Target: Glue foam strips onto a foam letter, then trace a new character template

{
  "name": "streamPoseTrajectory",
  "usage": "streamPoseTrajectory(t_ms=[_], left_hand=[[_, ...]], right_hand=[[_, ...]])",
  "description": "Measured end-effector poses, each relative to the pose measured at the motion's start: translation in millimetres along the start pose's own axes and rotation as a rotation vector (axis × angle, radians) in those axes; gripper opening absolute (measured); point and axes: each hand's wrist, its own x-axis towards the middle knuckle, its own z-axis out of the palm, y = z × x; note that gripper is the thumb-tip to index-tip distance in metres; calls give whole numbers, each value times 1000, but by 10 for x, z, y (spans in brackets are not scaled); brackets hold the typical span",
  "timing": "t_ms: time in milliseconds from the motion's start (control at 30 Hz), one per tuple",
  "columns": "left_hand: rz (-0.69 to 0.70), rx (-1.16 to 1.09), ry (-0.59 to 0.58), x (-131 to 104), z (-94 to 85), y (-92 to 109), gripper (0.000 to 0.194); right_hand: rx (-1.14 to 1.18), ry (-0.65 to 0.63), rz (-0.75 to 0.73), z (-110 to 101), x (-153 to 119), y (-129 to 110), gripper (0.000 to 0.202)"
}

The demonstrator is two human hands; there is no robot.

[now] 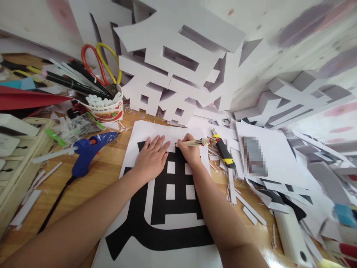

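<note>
A large black paper character [173, 238] lies on a white sheet [167, 259] on the wooden table. My left hand [152, 158] rests flat on the character's upper left part, fingers spread. In my right hand [190, 150] is a pen [195, 142] with a pale barrel, pinched near its tip at the character's upper edge. The exact tip is hidden by my fingers. Just right of the pen's back end lies a yellow and black utility knife [224, 150].
Tall white cut-out characters [178, 63] stand behind the sheet. On the left are a blue glue gun [83, 152] with a black cord and a paper cup [107, 111] of pens and scissors. White sheets [276, 156] and paper scraps [247, 204] lie on the right.
</note>
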Motion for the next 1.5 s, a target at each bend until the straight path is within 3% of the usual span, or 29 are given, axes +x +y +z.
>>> streamPoseTrajectory(t_ms=[1500], left_hand=[[-5,-9,-4,-7,-9,-2,47]], right_hand=[[5,-39,17,-16,-41,-35,25]])
